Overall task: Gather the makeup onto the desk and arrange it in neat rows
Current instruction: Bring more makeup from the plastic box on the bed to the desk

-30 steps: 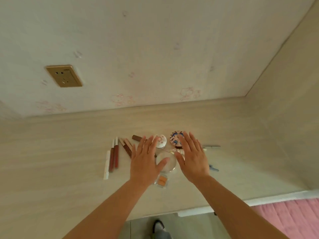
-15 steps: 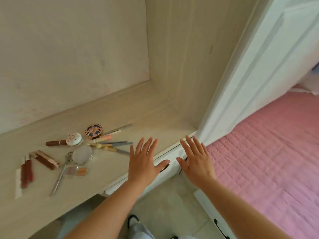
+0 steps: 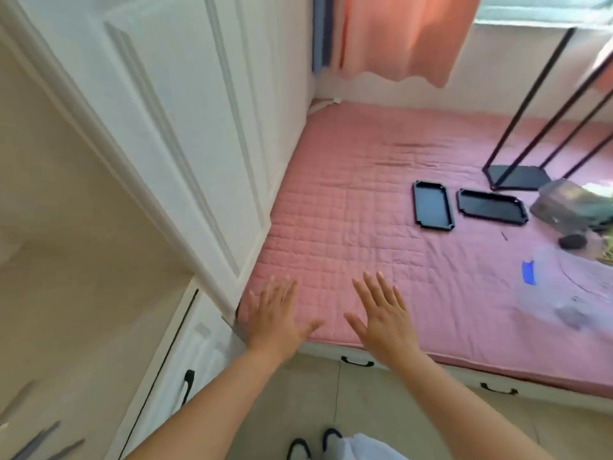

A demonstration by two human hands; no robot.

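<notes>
We are holding both hands out flat and empty over the near edge of the bed (image 3: 381,200), the left hand (image 3: 277,318) and the right hand (image 3: 384,318) each with its grip apart, fingers spread, clamped on nothing. The desk (image 3: 83,293) is lying off to our left, and at its bottom corner a few slim grey makeup sticks (image 3: 36,439) are showing, blurred; whether they are in rows we cannot tell. We judge the gathering unfinished, since we are facing the bed. On its pink quilted cover are lying two black trays (image 3: 433,205), a greenish pouch (image 3: 570,202), and a clear bag (image 3: 564,293) well to the right. White wardrobe doors (image 3: 185,127) are standing between desk and bed.
</notes>
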